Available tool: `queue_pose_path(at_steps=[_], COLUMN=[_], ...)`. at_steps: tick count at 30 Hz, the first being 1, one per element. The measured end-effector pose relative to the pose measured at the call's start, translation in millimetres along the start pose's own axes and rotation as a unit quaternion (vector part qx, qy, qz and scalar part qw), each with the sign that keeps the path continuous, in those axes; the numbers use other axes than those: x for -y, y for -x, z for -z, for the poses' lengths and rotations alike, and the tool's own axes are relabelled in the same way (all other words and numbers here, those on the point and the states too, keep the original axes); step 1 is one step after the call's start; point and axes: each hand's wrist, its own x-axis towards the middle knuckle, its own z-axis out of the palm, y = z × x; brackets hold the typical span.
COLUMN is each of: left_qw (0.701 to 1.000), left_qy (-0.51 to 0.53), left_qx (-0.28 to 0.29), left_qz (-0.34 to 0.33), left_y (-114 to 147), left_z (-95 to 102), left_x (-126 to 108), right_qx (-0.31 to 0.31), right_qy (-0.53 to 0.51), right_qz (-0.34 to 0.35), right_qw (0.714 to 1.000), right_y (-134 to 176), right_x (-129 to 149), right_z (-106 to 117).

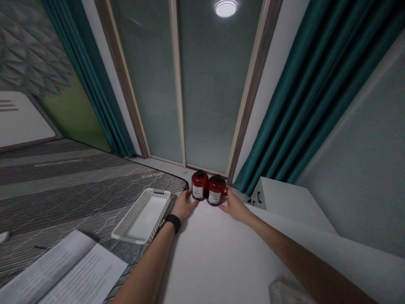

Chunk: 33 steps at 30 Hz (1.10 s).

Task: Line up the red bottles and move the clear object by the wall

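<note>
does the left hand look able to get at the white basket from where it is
Probably yes. The left hand rests at the left red jar, and the white basket sits just beside that wrist on the bed edge with nothing between them; its open top is free.

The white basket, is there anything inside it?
The white basket looks empty: only its bare white bottom shows. The near wall hides a strip of that bottom. It lies on the bed, beside the left hand.
</note>
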Motion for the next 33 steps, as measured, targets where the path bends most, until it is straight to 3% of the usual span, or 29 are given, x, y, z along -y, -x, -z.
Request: queue_pose_path(at_steps=[4,9,16,25,29,33], left_qw=[1.000,0.998,0.992,0.966,0.922,0.880], left_qy=[-0.016,-0.053,-0.091,-0.001,-0.026,-0.045], left_qx=[-0.007,-0.019,-0.030,0.172,0.291,0.350], left_qz=[0.004,-0.014,-0.085,-0.191,-0.256,-0.317], left_y=[3.3,14.7,40.7,93.1,119.2,141.1], left_z=[1.5,9.5,20.1,-1.2,-16.6,-31.4], left_x=[-2.5,-8.9,-34.4,-99.2,-129.0,-150.7], right_qx=[-0.002,0.009,0.017,0.029,0.020,0.001], right_qy=[0.016,0.032,0.030,0.010,0.003,-0.007], right_qz=[-0.014,0.030,0.070,0.050,0.034,0.019], right_qw=[1.000,0.999,0.997,0.998,0.999,1.000], right_y=[6.3,24.3,53.1,85.7,105.3,126.8], right_x=[-8.3,-17.9,-1.1,9.6,9.2,3.8], right_z=[6.3,15.8,30.0,43.7,49.4,57.4])
